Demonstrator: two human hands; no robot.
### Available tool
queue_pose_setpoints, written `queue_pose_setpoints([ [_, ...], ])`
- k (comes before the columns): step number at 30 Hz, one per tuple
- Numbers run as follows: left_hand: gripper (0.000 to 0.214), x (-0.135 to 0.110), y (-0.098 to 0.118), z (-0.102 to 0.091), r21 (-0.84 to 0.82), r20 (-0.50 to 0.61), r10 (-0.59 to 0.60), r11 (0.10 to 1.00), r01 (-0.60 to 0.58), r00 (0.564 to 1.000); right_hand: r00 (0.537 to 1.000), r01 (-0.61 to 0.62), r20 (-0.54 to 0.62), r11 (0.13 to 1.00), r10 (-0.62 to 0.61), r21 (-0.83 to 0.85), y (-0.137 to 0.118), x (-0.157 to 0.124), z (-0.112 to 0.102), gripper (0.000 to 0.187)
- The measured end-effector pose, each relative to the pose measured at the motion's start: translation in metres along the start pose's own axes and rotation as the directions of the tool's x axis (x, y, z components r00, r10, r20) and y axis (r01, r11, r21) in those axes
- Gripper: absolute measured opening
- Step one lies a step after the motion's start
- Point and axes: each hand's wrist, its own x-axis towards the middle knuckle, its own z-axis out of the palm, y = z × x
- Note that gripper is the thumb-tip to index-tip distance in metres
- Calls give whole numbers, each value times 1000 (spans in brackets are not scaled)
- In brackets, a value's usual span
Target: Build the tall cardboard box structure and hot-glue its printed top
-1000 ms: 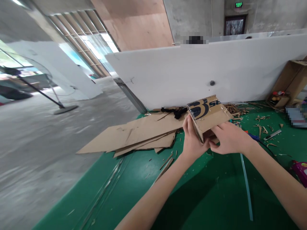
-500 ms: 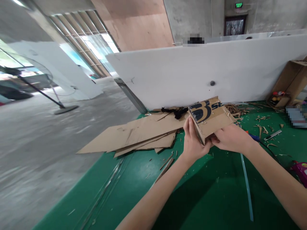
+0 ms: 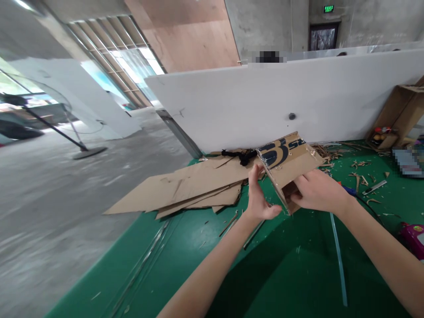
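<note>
A small cardboard box point(image 3: 291, 165) with dark blue printing is tilted above the green table, its near side open. My right hand point(image 3: 313, 190) grips its lower right edge, with fingers curled into the opening. Left of the box, my left hand point(image 3: 260, 201) is open, thumb and fingers spread apart. Its fingertips are close to the box's left side; whether they touch it I cannot tell. Behind that hand lie flat cardboard sheets point(image 3: 195, 181) in a loose stack, with a black cord-like thing point(image 3: 243, 157) on top.
A white partition point(image 3: 232, 106) stands along the back of the green table point(image 3: 185, 256). At the right are cardboard scraps point(image 3: 361, 165), a utility knife point(image 3: 374, 187), a purple object point(image 3: 414, 236) and a larger cardboard box point(image 3: 394, 110). A blue strip point(image 3: 338, 260) lies in front.
My left hand has let go of the box's left side and spread open. The box has tilted so its open near side shows, while my right hand keeps hold of it.
</note>
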Motion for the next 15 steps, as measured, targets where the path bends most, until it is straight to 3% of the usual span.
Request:
queue_pose_setpoints([
  [4,88,27,19,-11,-184,-106,-91,980,70,990,983,114,-145,993,-110,22,2,1,-2,35],
  [6,82,51,32,-25,-247,-136,-138,964,101,981,975,139,-180,990,-132,28,3,2,-3,42],
  [8,75,81,44,-43,-271,-98,-137,957,106,986,977,143,-168,989,-133,47,2,2,-3,46],
  [10,70,110,55,-58,-230,146,-129,960,161,981,981,138,-145,987,-126,79,2,3,-1,52],
  [11,68,123,60,-64,-202,314,-117,961,186,942,983,137,-138,986,-123,97,2,3,0,55],
  [12,64,133,64,-67,-157,474,-121,963,219,872,984,136,-135,984,-120,114,2,3,1,58],
  [14,50,146,69,-69,-70,622,-113,978,198,775,984,134,-133,981,-115,143,2,3,3,60],
  [15,41,150,71,-69,-34,655,-101,986,163,749,985,130,-131,979,-110,156,3,3,5,60],
])
